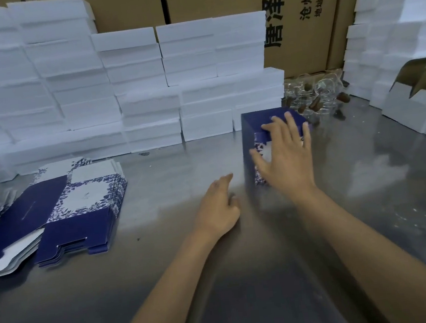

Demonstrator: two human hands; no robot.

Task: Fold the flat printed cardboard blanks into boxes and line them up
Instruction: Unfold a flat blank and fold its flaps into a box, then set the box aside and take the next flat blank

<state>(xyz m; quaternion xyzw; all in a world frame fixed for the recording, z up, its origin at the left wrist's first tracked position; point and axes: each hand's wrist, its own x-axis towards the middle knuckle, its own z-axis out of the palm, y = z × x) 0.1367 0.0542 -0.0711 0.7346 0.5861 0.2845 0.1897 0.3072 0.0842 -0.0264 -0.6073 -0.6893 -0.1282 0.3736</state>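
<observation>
Right hand [284, 158] rests flat against folded blue box [248, 154] on table [244, 264].

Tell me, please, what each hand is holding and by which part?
Nothing is truly gripped. The right hand lies flat with spread fingers on the folded blue box, against its top front. The left hand holds nothing.

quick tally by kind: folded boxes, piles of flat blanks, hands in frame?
Folded blue printed box: 1, under the right hand
Piles of flat printed blanks: 2 clear; a third fans at the left edge, partly cut off
Hands: 2; left hand by the steel table, holding nothing
Total: 5
</observation>
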